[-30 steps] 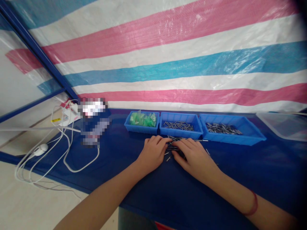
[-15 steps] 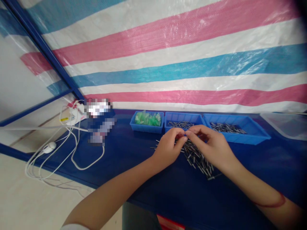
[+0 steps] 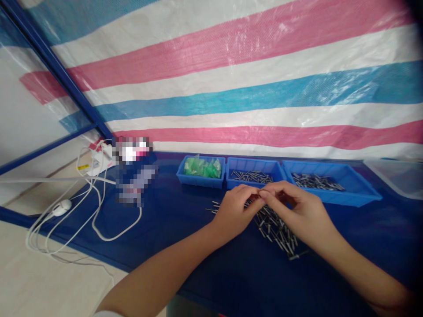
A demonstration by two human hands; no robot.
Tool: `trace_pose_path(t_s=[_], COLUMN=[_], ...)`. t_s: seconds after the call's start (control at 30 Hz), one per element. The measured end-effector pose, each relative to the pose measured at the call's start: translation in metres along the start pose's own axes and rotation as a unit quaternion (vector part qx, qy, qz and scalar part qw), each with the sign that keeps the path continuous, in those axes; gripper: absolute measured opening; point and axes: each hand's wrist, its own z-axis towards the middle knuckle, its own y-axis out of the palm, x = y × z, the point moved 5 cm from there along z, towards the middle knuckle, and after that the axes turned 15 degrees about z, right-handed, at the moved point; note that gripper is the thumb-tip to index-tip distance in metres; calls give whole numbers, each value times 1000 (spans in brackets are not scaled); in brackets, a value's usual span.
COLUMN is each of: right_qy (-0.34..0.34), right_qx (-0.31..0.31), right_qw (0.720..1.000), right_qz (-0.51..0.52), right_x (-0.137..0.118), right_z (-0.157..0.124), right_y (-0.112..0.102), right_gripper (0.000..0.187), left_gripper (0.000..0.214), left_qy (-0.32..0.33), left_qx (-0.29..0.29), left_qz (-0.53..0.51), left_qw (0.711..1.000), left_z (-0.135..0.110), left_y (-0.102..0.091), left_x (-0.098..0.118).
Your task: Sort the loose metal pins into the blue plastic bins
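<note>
Fingertip to fingertip, my left hand (image 3: 238, 208) and my right hand (image 3: 295, 206) meet above a loose pile of thin metal pins (image 3: 276, 229), which look like blind rivets. Both hands are closed in a pinch. Whatever lies between the fingertips is too small and too covered to make out. Part of the pile is hidden behind my hands, and a few pins stick out left of my left hand. Just beyond my hands, a middle blue bin (image 3: 254, 164) and a longer right blue bin (image 3: 352, 178) hold more such pins.
A left blue bin (image 3: 201, 182) holds green and clear plastic bits. At the far right lies a translucent tray (image 3: 393, 178). White cables (image 3: 99, 229) and a power strip (image 3: 102, 160) are on the left, near a blue frame post (image 3: 62, 81). Striped sheeting (image 3: 214, 101) hangs behind the blue table (image 3: 165, 215).
The camera view has shifted slightly, so bins and pile appear a little lower. My hands stay pinched together over the pile with little other movement.
</note>
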Motion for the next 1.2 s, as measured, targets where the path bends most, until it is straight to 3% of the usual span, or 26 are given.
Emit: trace_pose_path(t_s=[0.17, 0.43, 0.57, 0.7, 0.83, 0.97, 1.07, 1.2], right_qy=[-20, -8, 6, 19, 7, -5, 14, 3], right_qx=[-15, -21, -57, -66, 16, 118, 121, 91], right_qw=[999, 1000, 998, 997, 994, 954, 915, 900], right_qz=[-29, -2, -3, -18, -104, -274, -385, -426], right_x=[-6, 1, 4, 3, -4, -2, 14, 31], right_z=[-1, 1, 0, -1, 9, 23, 30, 32], right_y=[0, -5, 1, 2, -27, -72, -91, -91], right_gripper=[15, 12, 15, 20, 22, 22, 23, 30], left_gripper=[14, 16, 15, 19, 26, 19, 20, 20], left_qy=[12, -33, -51, -47, -24, 17, 37, 56], left_qx=[-31, -7, 19, -4, -41, -89, -120, -134], left_qz=[21, -45, -55, -24, 94, 190, 223, 230], left_qw=[999, 998, 997, 999, 994, 978, 967, 962], left_z=[-2, 1, 2, 3, 3, 0, -3, -7], left_y=[4, -6, -14, -16, -17, -15, -10, -3], left_x=[3, -4, -5, -3, -1, 4, 6, 7])
